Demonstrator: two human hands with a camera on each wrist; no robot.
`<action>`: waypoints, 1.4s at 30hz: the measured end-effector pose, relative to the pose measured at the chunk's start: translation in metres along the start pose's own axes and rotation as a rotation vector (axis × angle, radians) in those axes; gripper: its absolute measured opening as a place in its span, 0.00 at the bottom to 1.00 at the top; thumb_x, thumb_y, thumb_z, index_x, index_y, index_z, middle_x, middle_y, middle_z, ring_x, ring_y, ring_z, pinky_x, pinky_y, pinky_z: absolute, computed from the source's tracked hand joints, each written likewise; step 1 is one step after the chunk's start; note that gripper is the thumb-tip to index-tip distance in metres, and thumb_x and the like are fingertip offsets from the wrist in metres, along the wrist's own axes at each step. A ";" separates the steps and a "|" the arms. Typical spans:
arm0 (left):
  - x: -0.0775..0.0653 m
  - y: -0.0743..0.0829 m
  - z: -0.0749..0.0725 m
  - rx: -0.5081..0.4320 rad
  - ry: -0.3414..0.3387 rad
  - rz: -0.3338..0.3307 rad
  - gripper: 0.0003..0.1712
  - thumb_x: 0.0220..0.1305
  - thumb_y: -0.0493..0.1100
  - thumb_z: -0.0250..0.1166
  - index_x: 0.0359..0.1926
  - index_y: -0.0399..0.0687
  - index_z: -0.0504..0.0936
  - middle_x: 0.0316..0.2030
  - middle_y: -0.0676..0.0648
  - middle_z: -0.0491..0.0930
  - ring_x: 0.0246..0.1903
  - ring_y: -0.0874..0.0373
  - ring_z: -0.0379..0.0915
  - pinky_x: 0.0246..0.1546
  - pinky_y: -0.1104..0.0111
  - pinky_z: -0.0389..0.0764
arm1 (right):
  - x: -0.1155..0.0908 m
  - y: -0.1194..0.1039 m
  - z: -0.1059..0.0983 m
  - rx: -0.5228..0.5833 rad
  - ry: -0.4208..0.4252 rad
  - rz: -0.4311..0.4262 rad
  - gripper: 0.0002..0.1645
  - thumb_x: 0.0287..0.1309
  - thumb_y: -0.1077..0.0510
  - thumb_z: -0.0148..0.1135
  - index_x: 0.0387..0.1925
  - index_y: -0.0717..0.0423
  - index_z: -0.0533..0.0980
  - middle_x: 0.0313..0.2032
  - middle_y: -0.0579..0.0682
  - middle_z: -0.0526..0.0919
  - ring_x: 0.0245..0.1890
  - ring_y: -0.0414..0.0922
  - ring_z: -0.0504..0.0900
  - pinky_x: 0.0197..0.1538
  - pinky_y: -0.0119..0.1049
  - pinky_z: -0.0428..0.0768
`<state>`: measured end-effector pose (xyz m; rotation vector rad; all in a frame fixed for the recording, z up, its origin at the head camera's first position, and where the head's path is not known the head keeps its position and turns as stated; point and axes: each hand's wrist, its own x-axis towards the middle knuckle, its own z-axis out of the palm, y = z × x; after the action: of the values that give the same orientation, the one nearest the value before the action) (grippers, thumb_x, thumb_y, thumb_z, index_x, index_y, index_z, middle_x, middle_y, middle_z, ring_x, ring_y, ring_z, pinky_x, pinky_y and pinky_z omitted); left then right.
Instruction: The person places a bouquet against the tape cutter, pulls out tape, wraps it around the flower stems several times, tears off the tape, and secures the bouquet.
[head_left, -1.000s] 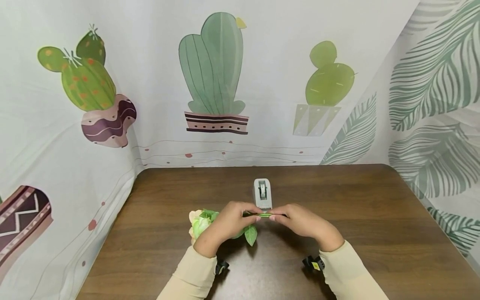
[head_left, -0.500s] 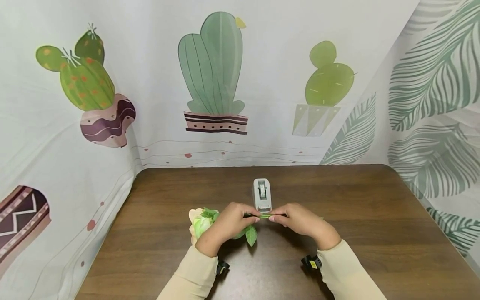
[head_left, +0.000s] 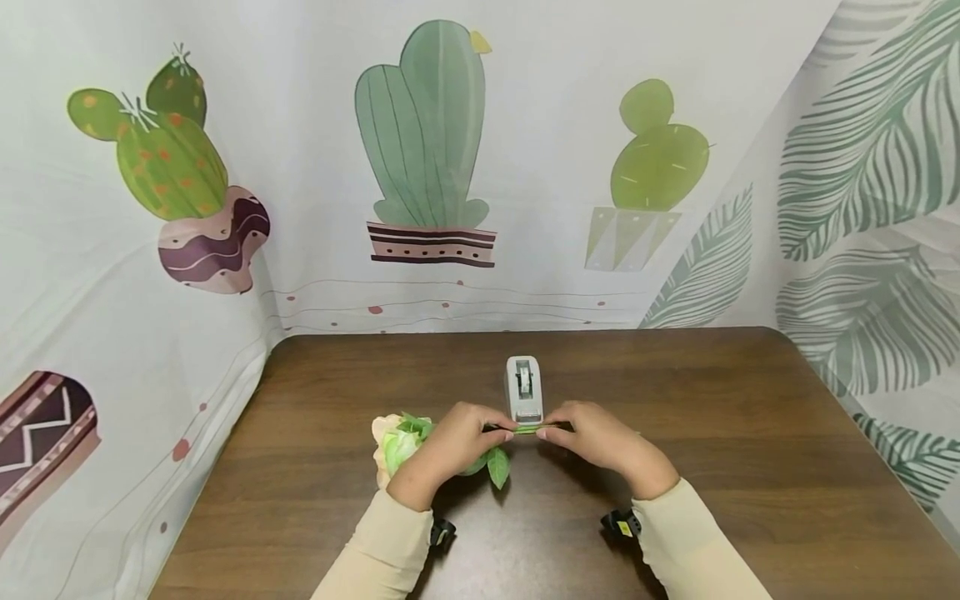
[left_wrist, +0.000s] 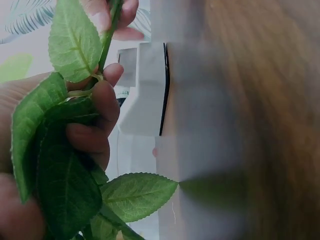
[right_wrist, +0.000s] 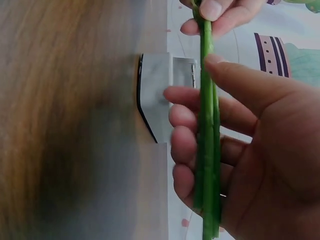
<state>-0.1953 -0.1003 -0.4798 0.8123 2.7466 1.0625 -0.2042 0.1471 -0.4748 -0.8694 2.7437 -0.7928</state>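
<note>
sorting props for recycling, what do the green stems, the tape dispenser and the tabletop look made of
Green stems: probably moulded plastic, smooth with a slight gloss and even colour.
Tape dispenser: likely hard plastic, pale and smooth with crisp edges.
Tabletop: brown grain with a soft sheen, so wood or wood-look laminate; I can't tell which.

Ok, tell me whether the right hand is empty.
No, in the right wrist view the right hand holds several green stems together.

Cactus-print backdrop (head_left: 547, 167); brown wood-grain table (head_left: 675, 375)
</note>
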 end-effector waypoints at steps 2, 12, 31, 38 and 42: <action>0.000 -0.001 -0.001 -0.005 0.001 -0.008 0.09 0.68 0.42 0.67 0.45 0.52 0.91 0.44 0.50 0.90 0.48 0.58 0.85 0.50 0.62 0.84 | 0.002 -0.001 0.000 0.007 0.038 0.029 0.10 0.70 0.50 0.61 0.40 0.49 0.85 0.37 0.42 0.85 0.38 0.38 0.80 0.44 0.37 0.80; 0.001 -0.003 0.000 0.009 0.001 -0.002 0.09 0.68 0.42 0.67 0.45 0.52 0.91 0.45 0.51 0.90 0.49 0.57 0.85 0.53 0.61 0.84 | 0.009 -0.008 0.009 -0.005 0.224 0.107 0.10 0.70 0.61 0.59 0.47 0.56 0.84 0.39 0.47 0.83 0.37 0.40 0.79 0.45 0.40 0.80; 0.002 -0.005 0.004 0.037 -0.005 0.011 0.09 0.67 0.41 0.68 0.45 0.49 0.91 0.44 0.50 0.90 0.49 0.56 0.85 0.53 0.61 0.84 | 0.018 -0.013 0.022 0.071 0.296 0.175 0.08 0.67 0.59 0.63 0.42 0.54 0.86 0.34 0.47 0.79 0.32 0.40 0.73 0.39 0.35 0.74; 0.002 -0.005 0.004 0.047 0.000 0.009 0.09 0.67 0.41 0.68 0.45 0.49 0.91 0.44 0.50 0.90 0.49 0.55 0.85 0.53 0.61 0.83 | 0.019 -0.014 0.025 0.127 0.348 0.195 0.07 0.66 0.59 0.64 0.40 0.54 0.86 0.33 0.47 0.79 0.31 0.39 0.72 0.37 0.32 0.72; 0.002 -0.006 0.005 0.054 0.000 0.016 0.09 0.67 0.41 0.68 0.45 0.49 0.91 0.44 0.51 0.90 0.49 0.56 0.85 0.53 0.62 0.84 | 0.020 -0.016 0.026 0.135 0.361 0.200 0.07 0.67 0.59 0.63 0.39 0.54 0.86 0.34 0.47 0.79 0.31 0.39 0.72 0.38 0.33 0.73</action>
<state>-0.1983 -0.0998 -0.4873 0.8420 2.7854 0.9950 -0.2047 0.1134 -0.4885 -0.4515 2.9706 -1.1755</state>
